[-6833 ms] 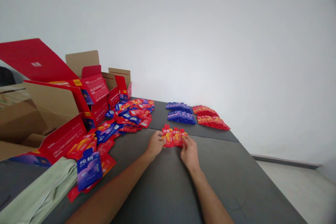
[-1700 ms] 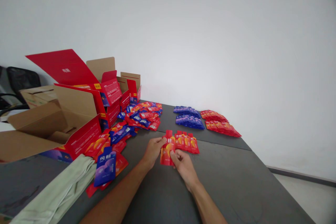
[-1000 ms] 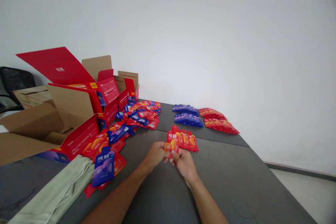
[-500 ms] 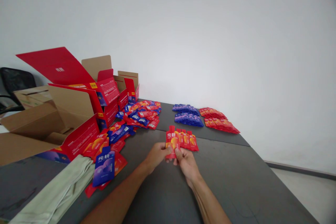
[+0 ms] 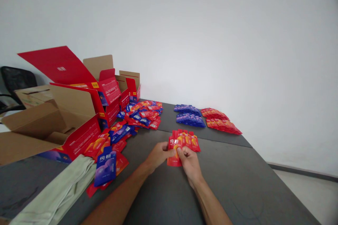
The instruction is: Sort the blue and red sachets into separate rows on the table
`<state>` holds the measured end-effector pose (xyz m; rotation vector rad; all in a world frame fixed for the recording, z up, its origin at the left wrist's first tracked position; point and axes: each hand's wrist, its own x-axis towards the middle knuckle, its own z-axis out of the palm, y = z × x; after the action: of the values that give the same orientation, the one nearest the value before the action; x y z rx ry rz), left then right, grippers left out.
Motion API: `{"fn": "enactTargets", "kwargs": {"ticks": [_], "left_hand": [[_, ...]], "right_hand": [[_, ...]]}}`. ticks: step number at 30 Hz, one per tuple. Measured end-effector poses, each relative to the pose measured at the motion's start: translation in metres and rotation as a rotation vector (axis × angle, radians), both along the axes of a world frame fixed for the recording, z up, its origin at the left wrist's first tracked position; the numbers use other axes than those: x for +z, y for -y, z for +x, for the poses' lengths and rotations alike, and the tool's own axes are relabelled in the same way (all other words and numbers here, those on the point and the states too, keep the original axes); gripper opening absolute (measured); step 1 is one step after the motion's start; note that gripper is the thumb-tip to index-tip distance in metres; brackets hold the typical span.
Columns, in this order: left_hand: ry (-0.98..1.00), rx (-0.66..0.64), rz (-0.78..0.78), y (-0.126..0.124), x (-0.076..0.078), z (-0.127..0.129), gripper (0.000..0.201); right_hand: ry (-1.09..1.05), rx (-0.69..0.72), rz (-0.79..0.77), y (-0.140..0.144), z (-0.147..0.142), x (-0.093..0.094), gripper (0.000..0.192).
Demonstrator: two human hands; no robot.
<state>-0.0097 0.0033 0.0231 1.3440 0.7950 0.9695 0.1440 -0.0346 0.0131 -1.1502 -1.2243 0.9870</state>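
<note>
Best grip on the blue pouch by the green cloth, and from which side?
I'd pinch the blue pouch by its right edge, coming from the right: it lies face up on red pouches, with the green cloth along its left.

The head-worn camera looks forward and down across the table [image 5: 229, 175] toward the wall [image 5: 206, 42]

On your L you've got red cartons [image 5: 81, 139] w/ flaps up, brown cardboard inside; the nearest gapes open. Just behind it a red lid [image 5: 58, 65] w/ white lettering sticks up. Lower L, you've a folded pale-green cloth [image 5: 58, 190] on the dk grey tabletop [image 5: 229, 175]. Far L, a blk chair [image 5: 21, 81], partly hidden. Ahead of you, white wall [image 5: 237, 42]; lower R, pale floor [image 5: 295, 186] w/ grey skirting [image 5: 303, 172].
</note>
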Motion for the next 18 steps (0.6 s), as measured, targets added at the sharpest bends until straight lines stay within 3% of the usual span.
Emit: {"fn": "enactTargets", "kwargs": {"ticks": [3,5,9,13,18], "left_hand": [[-0.029,0.238,0.065,-0.007,-0.004,0.0,0.037],[-0.062,0.284,0.083,-0.01,-0.007,-0.001,0.04],[-0.072,0.194,0.021,-0.007,-0.01,0.0,0.037],[-0.028,0.085,-0.031,0.0,-0.005,0.003,0.027],[-0.043,0.156,0.083,-0.001,-0.004,0.004,0.023]], "right_hand": [[-0.015,0.017,-0.014,-0.001,-0.002,-0.005,0.041],[-0.022,0.035,-0.017,0.001,-0.004,-0.002,0.042],[-0.077,0.083,0.009,0.005,-0.006,0.009,0.032],[-0.089,0.073,-0.013,0.005,-0.003,0.011,0.035],[-0.017,0.044,-0.071,0.002,-0.004,-0.001,0.039]]}}
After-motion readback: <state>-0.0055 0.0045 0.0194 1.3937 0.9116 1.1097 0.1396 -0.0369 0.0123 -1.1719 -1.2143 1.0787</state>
